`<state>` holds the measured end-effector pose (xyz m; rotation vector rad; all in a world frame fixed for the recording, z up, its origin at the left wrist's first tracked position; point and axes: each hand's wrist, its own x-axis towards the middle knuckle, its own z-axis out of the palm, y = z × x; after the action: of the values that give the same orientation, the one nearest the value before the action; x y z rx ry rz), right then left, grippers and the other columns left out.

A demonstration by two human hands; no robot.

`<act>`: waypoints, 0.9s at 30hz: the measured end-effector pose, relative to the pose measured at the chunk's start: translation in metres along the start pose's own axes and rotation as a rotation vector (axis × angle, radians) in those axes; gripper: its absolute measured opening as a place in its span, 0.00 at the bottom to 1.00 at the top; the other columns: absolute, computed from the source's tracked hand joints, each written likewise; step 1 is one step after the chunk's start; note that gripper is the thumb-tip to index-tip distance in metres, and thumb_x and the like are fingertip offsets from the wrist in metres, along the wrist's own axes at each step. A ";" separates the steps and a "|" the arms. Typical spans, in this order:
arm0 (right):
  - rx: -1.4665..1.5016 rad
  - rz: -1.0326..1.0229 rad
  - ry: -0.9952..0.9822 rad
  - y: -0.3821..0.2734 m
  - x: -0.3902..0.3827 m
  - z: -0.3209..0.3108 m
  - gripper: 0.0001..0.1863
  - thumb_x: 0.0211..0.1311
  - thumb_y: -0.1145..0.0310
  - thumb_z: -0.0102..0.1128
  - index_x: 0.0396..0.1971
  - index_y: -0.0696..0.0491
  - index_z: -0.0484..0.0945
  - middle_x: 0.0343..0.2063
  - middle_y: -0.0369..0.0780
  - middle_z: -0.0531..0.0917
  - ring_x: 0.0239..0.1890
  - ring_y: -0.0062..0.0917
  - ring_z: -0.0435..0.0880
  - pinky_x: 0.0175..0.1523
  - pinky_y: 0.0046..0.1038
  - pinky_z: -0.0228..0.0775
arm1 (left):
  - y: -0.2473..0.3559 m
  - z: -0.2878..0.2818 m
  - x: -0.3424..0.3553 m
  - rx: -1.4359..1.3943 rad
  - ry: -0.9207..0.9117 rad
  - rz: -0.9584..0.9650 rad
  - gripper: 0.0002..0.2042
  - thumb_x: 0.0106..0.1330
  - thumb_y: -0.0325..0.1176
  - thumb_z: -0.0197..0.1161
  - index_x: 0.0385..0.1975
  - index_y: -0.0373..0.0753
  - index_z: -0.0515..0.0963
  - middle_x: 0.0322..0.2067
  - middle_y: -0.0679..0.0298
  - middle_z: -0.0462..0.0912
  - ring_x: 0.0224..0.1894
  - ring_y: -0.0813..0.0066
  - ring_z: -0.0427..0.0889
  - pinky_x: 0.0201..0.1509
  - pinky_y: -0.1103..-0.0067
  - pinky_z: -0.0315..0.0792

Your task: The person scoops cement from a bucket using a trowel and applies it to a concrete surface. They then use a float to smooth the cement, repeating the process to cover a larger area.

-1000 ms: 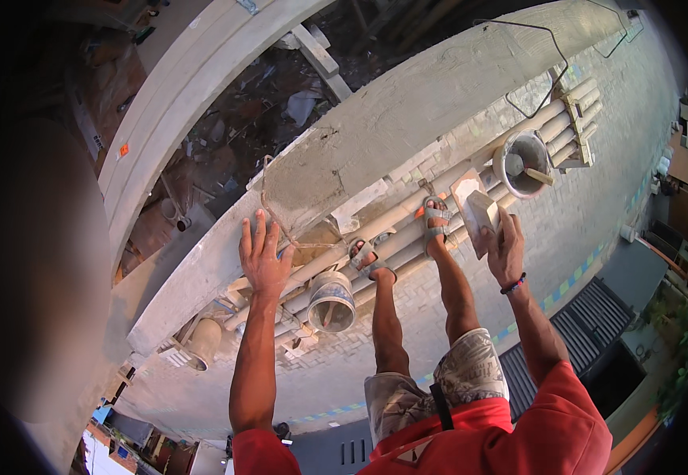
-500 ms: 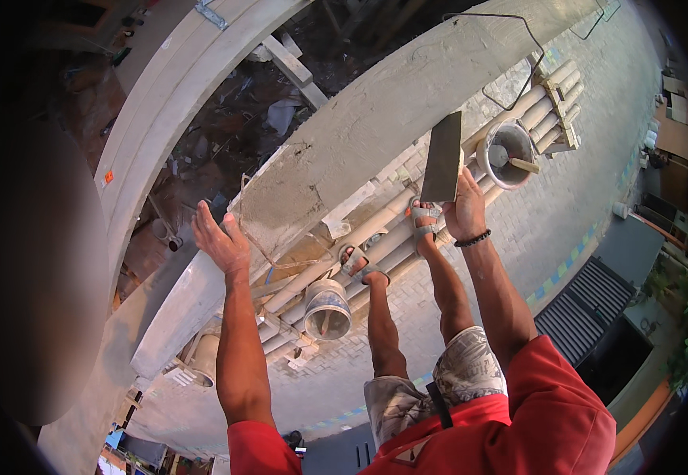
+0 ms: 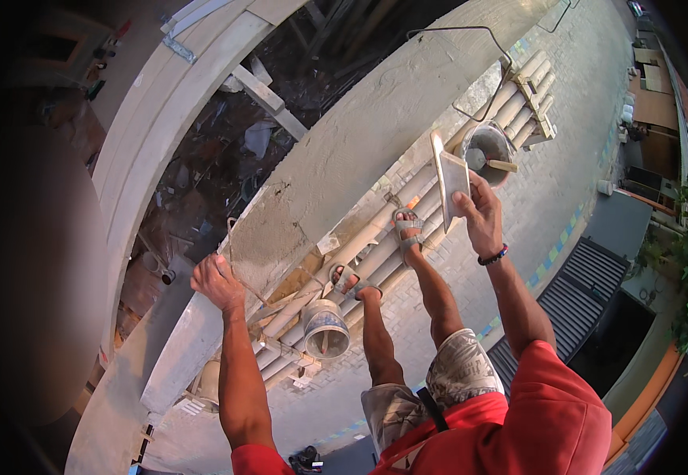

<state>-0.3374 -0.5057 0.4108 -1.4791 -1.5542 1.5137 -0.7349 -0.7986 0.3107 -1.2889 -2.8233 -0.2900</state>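
Note:
My right hand (image 3: pixel 482 218) is closed on a plastering trowel (image 3: pixel 454 176), a flat rectangular plate tilted so that it shows at a slant. The thumb presses against the plate; the grip behind it is mostly hidden. Trowel and hand are apart from the plastered wall top (image 3: pixel 344 158), which is grey, partly smooth and partly rough. At the wall's inner edge my left hand (image 3: pixel 219 283) rests with bent fingers hooked over it, beside a thin bent rod (image 3: pixel 230 237).
My sandalled feet (image 3: pixel 409 228) stand on long poles (image 3: pixel 379 255) above a paved ground. A bucket (image 3: pixel 326 332) hangs or stands near them; another bucket (image 3: pixel 486 142) holds a wooden-handled tool. A bent metal bar (image 3: pixel 496 39) crosses the wall. Debris (image 3: pixel 201 170) fills the space beyond.
My left hand has come down from raised, spread fingers onto the wall edge. My right hand has turned the trowel from its dark flat face to a slanted, lighter side.

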 end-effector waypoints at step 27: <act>-0.528 -0.504 -0.468 -0.023 -0.026 0.179 0.27 0.59 0.72 0.60 0.59 0.62 0.68 0.38 0.49 0.77 0.39 0.42 0.73 0.47 0.39 0.69 | 0.013 -0.007 0.009 -0.094 -0.051 -0.093 0.15 0.70 0.43 0.50 0.32 0.39 0.77 0.37 0.61 0.81 0.43 0.59 0.75 0.49 0.62 0.61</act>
<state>-0.4991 -0.5887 0.3951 -0.8685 -2.5235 1.2440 -0.7316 -0.7850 0.3206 -1.1990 -2.9510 -0.4024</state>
